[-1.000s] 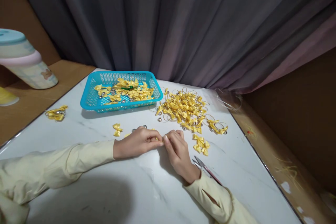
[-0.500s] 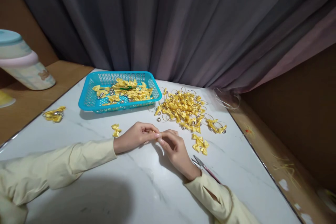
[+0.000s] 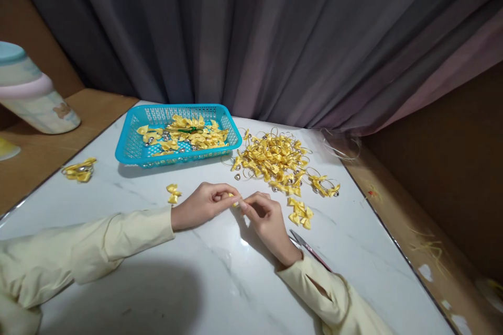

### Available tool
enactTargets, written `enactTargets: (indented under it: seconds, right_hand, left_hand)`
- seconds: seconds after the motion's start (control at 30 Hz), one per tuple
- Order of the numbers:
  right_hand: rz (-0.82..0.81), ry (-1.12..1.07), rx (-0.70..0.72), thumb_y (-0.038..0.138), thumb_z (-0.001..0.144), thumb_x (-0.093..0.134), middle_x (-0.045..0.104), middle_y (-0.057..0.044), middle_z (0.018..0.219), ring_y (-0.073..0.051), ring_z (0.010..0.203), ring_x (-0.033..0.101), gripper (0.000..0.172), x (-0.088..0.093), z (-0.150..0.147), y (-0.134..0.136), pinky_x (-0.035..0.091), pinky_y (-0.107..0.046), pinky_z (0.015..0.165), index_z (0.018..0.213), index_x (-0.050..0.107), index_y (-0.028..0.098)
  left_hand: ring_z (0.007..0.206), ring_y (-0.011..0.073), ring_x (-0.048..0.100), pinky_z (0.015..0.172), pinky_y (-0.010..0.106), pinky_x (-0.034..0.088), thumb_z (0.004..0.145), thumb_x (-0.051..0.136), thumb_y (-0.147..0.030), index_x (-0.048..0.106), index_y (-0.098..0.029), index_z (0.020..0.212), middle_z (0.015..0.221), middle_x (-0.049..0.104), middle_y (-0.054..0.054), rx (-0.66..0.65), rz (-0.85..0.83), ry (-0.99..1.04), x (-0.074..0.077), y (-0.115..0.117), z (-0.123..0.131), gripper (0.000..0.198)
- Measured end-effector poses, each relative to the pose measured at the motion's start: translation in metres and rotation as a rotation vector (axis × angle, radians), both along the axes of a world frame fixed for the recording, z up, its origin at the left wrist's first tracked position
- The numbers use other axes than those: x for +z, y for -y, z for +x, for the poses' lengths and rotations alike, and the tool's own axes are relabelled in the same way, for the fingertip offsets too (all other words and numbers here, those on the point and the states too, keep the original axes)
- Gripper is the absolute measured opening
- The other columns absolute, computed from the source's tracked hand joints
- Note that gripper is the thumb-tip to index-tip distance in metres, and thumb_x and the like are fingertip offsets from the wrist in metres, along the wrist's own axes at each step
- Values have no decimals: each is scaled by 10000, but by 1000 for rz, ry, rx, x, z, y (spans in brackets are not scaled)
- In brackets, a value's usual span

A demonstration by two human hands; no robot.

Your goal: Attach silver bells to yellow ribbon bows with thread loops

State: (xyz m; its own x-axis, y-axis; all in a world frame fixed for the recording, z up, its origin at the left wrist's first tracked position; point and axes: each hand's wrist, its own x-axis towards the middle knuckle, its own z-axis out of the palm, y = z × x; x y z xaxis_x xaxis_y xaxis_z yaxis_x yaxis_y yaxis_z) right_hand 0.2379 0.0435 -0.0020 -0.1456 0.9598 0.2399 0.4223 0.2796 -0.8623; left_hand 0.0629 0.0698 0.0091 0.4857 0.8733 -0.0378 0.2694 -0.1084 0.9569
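Observation:
Both hands meet at the middle of the white marble table (image 3: 220,282). My left hand (image 3: 202,205) and my right hand (image 3: 266,222) pinch one small yellow ribbon bow (image 3: 234,200) between their fingertips; most of it is hidden by the fingers. A loose yellow bow pair (image 3: 172,193) lies just left of my left hand. A few more bows (image 3: 300,213) lie right of my right hand. Behind them spreads a pile of yellow bows with wire rings and silver beads (image 3: 275,162).
A turquoise plastic basket (image 3: 131,145) holding bows and beads stands at the back left. Scissors (image 3: 310,252) lie by my right wrist. Another bow bundle (image 3: 78,170) sits near the left edge. A pastel container (image 3: 29,94) stands on the wooden ledge; grey curtains hang behind.
Both hands lifted slightly off the table and shifted a little away from me, fingertips staying together on the bow. The view drifted slightly.

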Motion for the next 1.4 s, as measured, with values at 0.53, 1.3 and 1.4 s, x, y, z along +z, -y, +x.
enactTargets:
  seconds: [0.53, 1.3, 1.4]
  right_hand:
    - [5, 35, -13, 244, 827, 574, 653, -12, 647, -164, 659, 562, 182, -3, 1, -2, 374, -348, 739, 674, 659, 195]
    - [221, 262, -17, 188, 849, 518, 660, -25, 714, -167, 748, 569, 166, -5, -2, 0, 329, -340, 722, 886, 680, 178]
    - [303, 312, -14, 167, 853, 499, 681, -23, 732, -167, 765, 573, 170, -5, -3, 0, 317, -347, 733, 891, 665, 173]
  left_hand:
    - [489, 79, 271, 456, 204, 220, 839, 506, -371, 669, -115, 863, 504, 320, -65, 6, 132, -78, -4, 1, 1, 304]
    - [413, 62, 359, 416, 181, 268, 808, 558, -354, 680, -96, 870, 452, 401, -70, 98, -30, -25, -4, 2, 4, 292]
    - [410, 63, 380, 419, 181, 280, 805, 563, -354, 682, -99, 871, 456, 415, -68, 104, -46, -21, -5, 1, 5, 289]
